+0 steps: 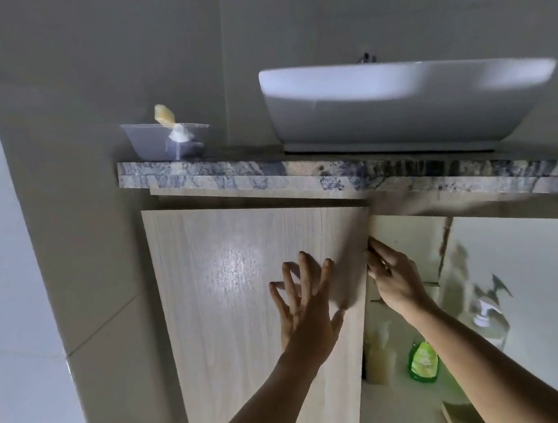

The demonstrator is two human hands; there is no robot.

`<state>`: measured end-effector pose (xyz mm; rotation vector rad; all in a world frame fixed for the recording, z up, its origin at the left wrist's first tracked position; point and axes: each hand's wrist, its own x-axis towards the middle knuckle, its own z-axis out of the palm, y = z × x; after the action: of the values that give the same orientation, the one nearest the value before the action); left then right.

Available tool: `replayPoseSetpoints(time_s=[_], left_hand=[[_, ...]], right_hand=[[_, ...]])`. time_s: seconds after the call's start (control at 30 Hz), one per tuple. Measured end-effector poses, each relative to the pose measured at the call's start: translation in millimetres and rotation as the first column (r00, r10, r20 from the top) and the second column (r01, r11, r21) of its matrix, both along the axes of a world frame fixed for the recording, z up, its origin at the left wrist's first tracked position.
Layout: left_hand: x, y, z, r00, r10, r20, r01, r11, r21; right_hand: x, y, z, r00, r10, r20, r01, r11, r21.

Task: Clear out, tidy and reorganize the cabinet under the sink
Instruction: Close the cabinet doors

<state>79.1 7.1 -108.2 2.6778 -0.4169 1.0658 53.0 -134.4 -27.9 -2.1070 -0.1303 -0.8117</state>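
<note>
Cabinet door (245,301): left hand (306,306) spread flat on front; right hand (393,277) pinching its edge.

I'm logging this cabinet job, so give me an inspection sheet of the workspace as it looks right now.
Surface: marbled countertop carrying a white basin.
Job's things: left cabinet door; green bottle and pale bottle inside the cabinet.
Clutter: clear tub on the countertop, small items inside.
Hands: left hand spread in front of the door; right hand with fingers on the door's edge.
Cables: nothing seen.
Surroundings: grey tiled wall; pump bottle, blurred, at right.
</note>
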Motion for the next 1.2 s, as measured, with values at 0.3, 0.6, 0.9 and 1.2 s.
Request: replayPoseSetpoints(time_s=[0.3,0.6,0.9,1.2], left_hand=[[-1.3,6.9,-6.6,0.999,-0.05,0.001,0.05,0.999,0.015],[-30.0,-13.1,16.2,0.972,0.016,-0.236,-0.012,1.0,0.016],[-145.2,-121.6,62.9,0.826,-0.477,-0.299,0.447,0.879,-0.166],[-259.6,-213.9,72.1,0.519,-0.741,-0.426,0.753,0.632,-0.182]], right_hand=[[-11.2,8.4,-13.7,0.969,-0.231,-0.09,0.209,0.956,-0.207],[-83.5,22.6,51.8,0.865,-0.253,-0.434,0.087,0.926,-0.367],[-250.8,-100.7,84.9,0.744,-0.642,-0.182,0.473,0.7,-0.536],[-377.6,-190.6,105.2,0.383,-0.901,-0.203,0.747,0.432,-0.506]])
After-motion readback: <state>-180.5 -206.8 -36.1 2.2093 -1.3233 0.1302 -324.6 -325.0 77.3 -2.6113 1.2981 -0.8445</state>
